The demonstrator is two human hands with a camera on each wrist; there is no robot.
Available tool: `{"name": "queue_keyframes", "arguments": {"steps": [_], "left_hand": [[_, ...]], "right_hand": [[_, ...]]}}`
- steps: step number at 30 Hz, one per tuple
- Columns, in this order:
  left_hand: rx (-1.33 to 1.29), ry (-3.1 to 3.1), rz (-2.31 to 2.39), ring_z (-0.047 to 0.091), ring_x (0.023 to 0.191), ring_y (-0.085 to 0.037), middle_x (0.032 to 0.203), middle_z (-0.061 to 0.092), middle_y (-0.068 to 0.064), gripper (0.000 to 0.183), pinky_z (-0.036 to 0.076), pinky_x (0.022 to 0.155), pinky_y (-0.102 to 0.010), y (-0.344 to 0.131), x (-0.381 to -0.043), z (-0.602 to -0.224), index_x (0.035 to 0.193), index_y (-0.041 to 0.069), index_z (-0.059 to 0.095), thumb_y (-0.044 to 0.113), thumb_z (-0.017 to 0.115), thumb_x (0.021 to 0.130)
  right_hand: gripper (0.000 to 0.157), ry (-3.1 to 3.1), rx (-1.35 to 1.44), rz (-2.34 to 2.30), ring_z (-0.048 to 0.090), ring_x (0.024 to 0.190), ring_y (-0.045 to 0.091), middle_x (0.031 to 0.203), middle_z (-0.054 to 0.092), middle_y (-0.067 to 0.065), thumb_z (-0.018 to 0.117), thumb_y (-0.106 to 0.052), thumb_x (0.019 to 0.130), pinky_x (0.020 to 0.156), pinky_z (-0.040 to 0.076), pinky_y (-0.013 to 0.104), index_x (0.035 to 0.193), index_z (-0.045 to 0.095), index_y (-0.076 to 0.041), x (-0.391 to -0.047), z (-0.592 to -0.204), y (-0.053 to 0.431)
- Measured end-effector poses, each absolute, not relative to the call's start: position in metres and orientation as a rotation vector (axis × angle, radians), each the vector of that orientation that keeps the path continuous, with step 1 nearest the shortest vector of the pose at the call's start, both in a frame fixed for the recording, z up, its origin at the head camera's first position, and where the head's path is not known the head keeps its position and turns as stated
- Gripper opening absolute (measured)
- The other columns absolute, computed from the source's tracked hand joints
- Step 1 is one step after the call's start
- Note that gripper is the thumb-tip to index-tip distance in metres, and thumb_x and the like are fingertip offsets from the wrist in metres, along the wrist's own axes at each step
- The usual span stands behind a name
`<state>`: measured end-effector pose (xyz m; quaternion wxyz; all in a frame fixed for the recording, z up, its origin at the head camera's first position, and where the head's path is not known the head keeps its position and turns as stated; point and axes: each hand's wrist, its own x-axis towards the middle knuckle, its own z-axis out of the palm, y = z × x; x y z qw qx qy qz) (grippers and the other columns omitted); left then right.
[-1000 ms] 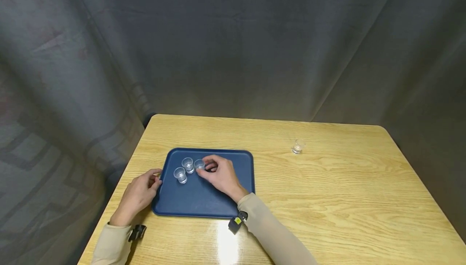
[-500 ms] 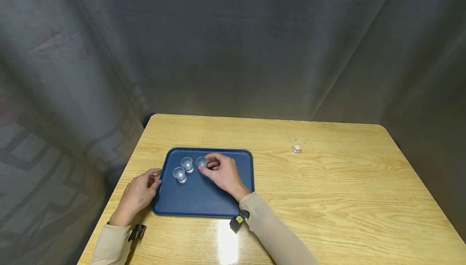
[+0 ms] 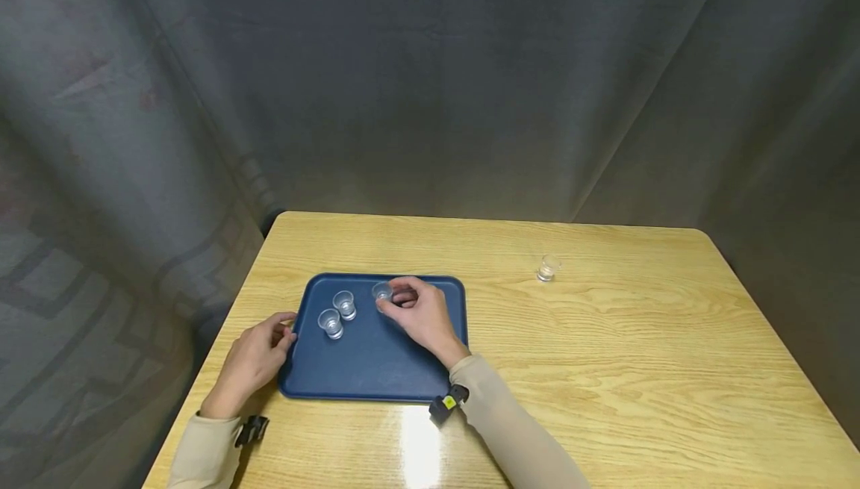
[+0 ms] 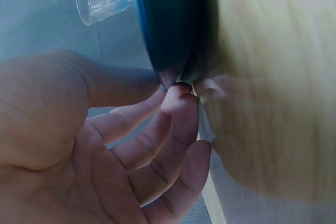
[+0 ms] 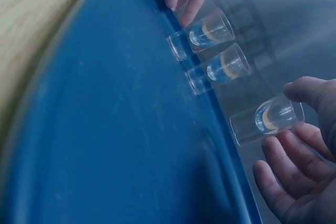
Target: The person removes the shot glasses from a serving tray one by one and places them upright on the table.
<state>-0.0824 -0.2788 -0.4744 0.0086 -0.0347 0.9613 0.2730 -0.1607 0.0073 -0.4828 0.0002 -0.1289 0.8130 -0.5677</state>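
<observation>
While the curtain (image 3: pixel 437 101) and the wide surface (image 3: pixel 638 354) give us nothing new, the tray (image 3: pixel 363 369) hasn't budged in the last sec either: flat on the surface. Left hand (image 3: pixel 255 354), same spot, thumb & fingertips drawn together on the tray's left rim, pinching it, next to no gap b/w them. Right hand (image 3: pixel 425 319), here's the action! It's shifted right over the tray and a touch toward the far rim, taking the held glass (image 5: pixel 268 119) along. Its fingers are bent in round the glass near the mouth, thumb opposite, spread only as wide as the glass.

So the held glass is over the tray's far half, abt mid-width; base touching or just clear, can't tell. A sec ago it was right beside the farther glass (image 3: pixel 345 305); now there's a blue strip b/w them. Means, by my read, it's being parted from its neighbours, not yet released. Farther glass & nearer glass (image 3: pixel 331 323) haven't moved, close together; ditto the lone glass (image 3: pixel 547 269), well right of the tray.

Orientation: mouth up, base down, long axis approx. vert., roughly parallel w/ its two neighbours. Looks sideways in the right wrist view, but so do those two; I'd call that camera roll, not tilt.
</observation>
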Motion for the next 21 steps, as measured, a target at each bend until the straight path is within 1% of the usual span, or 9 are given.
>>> {"name": "queue_keyframes", "arguments": {"steps": [7,9,11,18,21], "left_hand": [[-0.111,3.000,0.850,0.073,0.096,-0.032,0.111,0.077,-0.020,0.037,0.055,0.082,-0.053,-0.279,-0.082,-0.474,0.139,-0.002,0.064,0.010,0.064,0.104],[-0.109,3.002,0.851,0.073,0.096,-0.032,0.111,0.077,-0.020,0.037,0.055,0.083,-0.053,-0.279,-0.082,-0.473,0.139,-0.002,0.064,0.010,0.064,0.104],[-0.108,3.002,0.851,0.073,0.096,-0.032,0.111,0.077,-0.020,0.038,0.055,0.083,-0.053,-0.279,-0.082,-0.473,0.139,-0.002,0.064,0.010,0.064,0.103],[-0.116,3.000,0.849,0.072,0.096,-0.032,0.111,0.076,-0.020,0.038,0.055,0.084,-0.053,-0.278,-0.082,-0.474,0.139,-0.002,0.064,0.010,0.065,0.103],[-0.118,3.000,0.849,0.072,0.095,-0.032,0.111,0.076,-0.020,0.038,0.054,0.083,-0.053,-0.279,-0.082,-0.474,0.139,-0.002,0.064,0.010,0.065,0.103]], "right_hand": [[0.033,2.544,-0.350,-1.825,0.077,0.098,0.023,0.112,0.079,0.009,0.087,-0.021,0.090,0.085,0.060,0.027,0.120,0.077,-0.010,-0.162,-0.480,0.015],[0.033,2.541,-0.346,-1.848,0.077,0.098,0.024,0.111,0.079,0.010,0.087,-0.020,0.089,0.085,0.060,0.027,0.119,0.077,-0.008,-0.163,-0.479,0.018],[0.032,2.547,-0.346,-1.867,0.077,0.097,0.025,0.109,0.079,0.011,0.086,-0.019,0.089,0.084,0.061,0.027,0.117,0.077,-0.007,-0.164,-0.479,0.022],[0.031,2.591,-0.298,-1.870,0.076,0.094,0.019,0.105,0.079,0.008,0.087,-0.019,0.089,0.084,0.061,0.025,0.117,0.078,-0.009,-0.168,-0.482,0.033],[0.032,2.602,-0.266,-1.884,0.076,0.093,0.020,0.103,0.080,0.009,0.087,-0.018,0.088,0.083,0.061,0.025,0.117,0.078,-0.009,-0.169,-0.482,0.038]]}}
